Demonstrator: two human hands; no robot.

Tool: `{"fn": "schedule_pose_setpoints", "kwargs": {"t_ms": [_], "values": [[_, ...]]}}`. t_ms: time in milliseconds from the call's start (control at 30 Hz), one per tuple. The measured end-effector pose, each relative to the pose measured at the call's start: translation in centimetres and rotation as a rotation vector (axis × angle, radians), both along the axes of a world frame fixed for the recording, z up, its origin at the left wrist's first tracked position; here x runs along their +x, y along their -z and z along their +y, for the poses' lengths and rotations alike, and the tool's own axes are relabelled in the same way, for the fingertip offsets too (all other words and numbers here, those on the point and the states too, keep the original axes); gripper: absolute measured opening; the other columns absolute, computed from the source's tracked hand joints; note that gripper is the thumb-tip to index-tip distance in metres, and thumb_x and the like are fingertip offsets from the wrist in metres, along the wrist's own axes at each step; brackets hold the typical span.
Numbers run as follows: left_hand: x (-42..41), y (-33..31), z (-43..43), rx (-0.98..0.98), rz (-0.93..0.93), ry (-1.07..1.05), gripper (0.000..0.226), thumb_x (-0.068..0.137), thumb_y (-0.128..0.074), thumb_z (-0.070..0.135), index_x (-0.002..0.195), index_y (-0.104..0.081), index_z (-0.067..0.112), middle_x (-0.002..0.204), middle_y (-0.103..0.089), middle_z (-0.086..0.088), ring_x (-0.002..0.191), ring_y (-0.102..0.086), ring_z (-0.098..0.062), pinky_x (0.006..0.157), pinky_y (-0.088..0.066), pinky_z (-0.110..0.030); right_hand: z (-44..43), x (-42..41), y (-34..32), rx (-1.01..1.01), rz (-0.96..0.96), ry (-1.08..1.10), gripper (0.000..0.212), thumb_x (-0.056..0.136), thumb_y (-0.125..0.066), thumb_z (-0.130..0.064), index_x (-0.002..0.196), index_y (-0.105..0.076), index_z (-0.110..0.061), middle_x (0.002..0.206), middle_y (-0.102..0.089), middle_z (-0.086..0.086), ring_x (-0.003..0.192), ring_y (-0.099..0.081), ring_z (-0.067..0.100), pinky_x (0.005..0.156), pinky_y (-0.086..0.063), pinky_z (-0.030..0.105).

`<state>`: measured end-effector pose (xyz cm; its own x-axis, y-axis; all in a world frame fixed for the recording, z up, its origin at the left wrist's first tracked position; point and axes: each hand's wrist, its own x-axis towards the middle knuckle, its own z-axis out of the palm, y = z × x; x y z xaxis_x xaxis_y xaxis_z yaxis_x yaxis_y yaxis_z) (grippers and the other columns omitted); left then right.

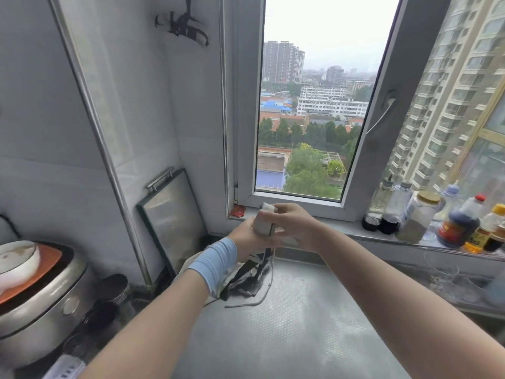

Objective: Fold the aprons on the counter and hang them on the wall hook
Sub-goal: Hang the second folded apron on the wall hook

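- Clamping rolled apron [263, 222] btwn left hand [246, 235] & right hand [295, 225], close together, so roll stays tight
- loose end [247, 280] trails to worktop [300, 324] back edge, prob for tying

Home kitchen, upper floor of a high-rise block.

- Steel-topped counter [300, 329] with a dimpled surface runs below the window [308, 119].
- Left end: silver rice cooker [38, 310], with an orange plate [46, 265] and a white bowl [16, 263] stacked on its lid.
- Windowsill [341, 228] is crowded at the right with condiments: a red-capped bottle of dark sauce [460, 228], a gold-lidded jar [418, 217], a yellow-capped bottle [489, 231].
- Metal tray [175, 214] with a bar handle leans upright against the white-tiled wall [41, 119].
- Bundled apron [183, 26] hangs high on the wall.
- Outside: apartment towers, low rooftops, trees far below.
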<state>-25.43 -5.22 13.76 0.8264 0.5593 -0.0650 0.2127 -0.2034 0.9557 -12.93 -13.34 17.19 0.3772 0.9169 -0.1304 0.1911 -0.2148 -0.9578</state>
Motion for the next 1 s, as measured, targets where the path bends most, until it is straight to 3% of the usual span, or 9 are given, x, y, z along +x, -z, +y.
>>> {"fn": "schedule_pose_setpoints", "kwargs": {"t_ms": [167,300,433,533,633,733,800,867,1000], "values": [[0.5,-1.9,1.0,0.056,0.05,0.06,0.036,0.074,-0.075,0.035,0.106,-0.064,0.021,0.093,-0.067,-0.001,0.082,-0.06,-0.013,0.083,-0.053,-0.036,1.3,1.5,-1.0,0.056,0.074,0.055,0.023,0.084,-0.077,-0.028,0.099,-0.074,-0.012,0.096,-0.075,0.004,0.08,-0.069,0.012,0.06,-0.052,0.02],[1.5,-2.8,2.5,0.001,0.031,-0.057,0.041,0.06,-0.077,0.045,0.089,-0.067,0.018,0.091,-0.073,-0.009,0.08,-0.064,-0.019,0.087,-0.055,-0.04,3.2,1.3,-0.9,0.176,0.13,0.107,0.025,0.085,-0.076,-0.027,0.103,-0.072,-0.009,0.099,-0.074,0.009,0.086,-0.069,0.019,0.064,-0.055,0.028],[2.6,-3.4,5.4,-0.16,0.078,-0.294,0.061,0.066,-0.076,0.055,0.103,-0.068,0.007,0.104,-0.072,-0.016,0.097,-0.068,-0.031,0.091,-0.054,-0.041,4.7,1.0,0.3,0.178,0.416,0.017,0.083,0.076,-0.079,-0.036,0.144,-0.036,-0.015,0.126,-0.06,0.01,0.097,-0.067,0.023,0.067,-0.054,0.033],[2.5,-3.3,7.0,-0.262,0.046,-0.465,0.057,0.078,-0.071,0.054,0.104,-0.069,0.003,0.104,-0.071,-0.014,0.094,-0.068,-0.03,0.083,-0.053,-0.032,5.0,0.9,0.9,0.037,0.249,-0.037,0.116,0.065,-0.09,-0.026,0.151,-0.012,-0.032,0.133,-0.048,0.006,0.11,-0.064,0.022,0.086,-0.055,0.036],[1.8,-3.7,7.2,-0.603,-0.084,-0.422,0.046,0.086,-0.063,0.051,0.077,-0.066,0.006,0.064,-0.066,-0.01,0.058,-0.063,-0.024,0.065,-0.055,-0.03,5.1,-0.2,1.5,-0.015,0.021,-0.015,0.106,0.062,-0.092,-0.024,0.139,-0.019,-0.028,0.128,-0.05,0.004,0.107,-0.062,0.018,0.082,-0.055,0.028],[2.4,-3.6,7.6,-0.782,-0.177,-0.413,0.047,0.077,-0.071,0.054,0.079,-0.063,0.008,0.068,-0.063,-0.012,0.062,-0.064,-0.027,0.074,-0.055,-0.038,5.4,-1.5,2.6,0.018,-0.094,-0.033,0.086,0.062,-0.09,-0.027,0.121,-0.028,-0.025,0.116,-0.061,0.006,0.098,-0.064,0.012,0.068,-0.051,0.017],[2.4,-3.7,7.8,-0.847,-0.192,-0.407,0.047,0.076,-0.072,0.054,0.077,-0.064,0.007,0.07,-0.064,-0.012,0.063,-0.064,-0.028,0.077,-0.054,-0.039,6.2,-1.9,3.5,0.072,-0.136,0.033,0.063,0.07,-0.083,-0.021,0.11,-0.036,-0.025,0.107,-0.066,0.011,0.095,-0.068,0.022,0.072,-0.056,0.03],[2.1,-3.9,8.1,-0.869,-0.183,-0.362,0.047,0.077,-0.07,0.056,0.072,-0.064,0.01,0.069,-0.065,-0.008,0.064,-0.062,-0.024,0.077,-0.049,-0.035,6.7,-1.5,3.5,0.135,-0.097,0.108,0.03,0.084,-0.063,-0.002,0.098,-0.046,-0.023,0.099,-0.065,0.016,0.089,-0.067,0.03,0.079,-0.058,0.046],[0.3,-4.3,9.7,-0.88,-0.328,-0.33,0.034,0.089,-0.062,0.044,0.078,-0.065,0.012,0.089,-0.068,-0.006,0.082,-0.066,-0.021,0.067,-0.056,-0.037,5.5,1.1,2.1,0.179,0.21,0.006,0.027,0.097,-0.038,0.009,0.091,-0.055,-0.011,0.061,-0.046,0.002,0.051,-0.045,0.013,0.058,-0.051,0.027]]}}
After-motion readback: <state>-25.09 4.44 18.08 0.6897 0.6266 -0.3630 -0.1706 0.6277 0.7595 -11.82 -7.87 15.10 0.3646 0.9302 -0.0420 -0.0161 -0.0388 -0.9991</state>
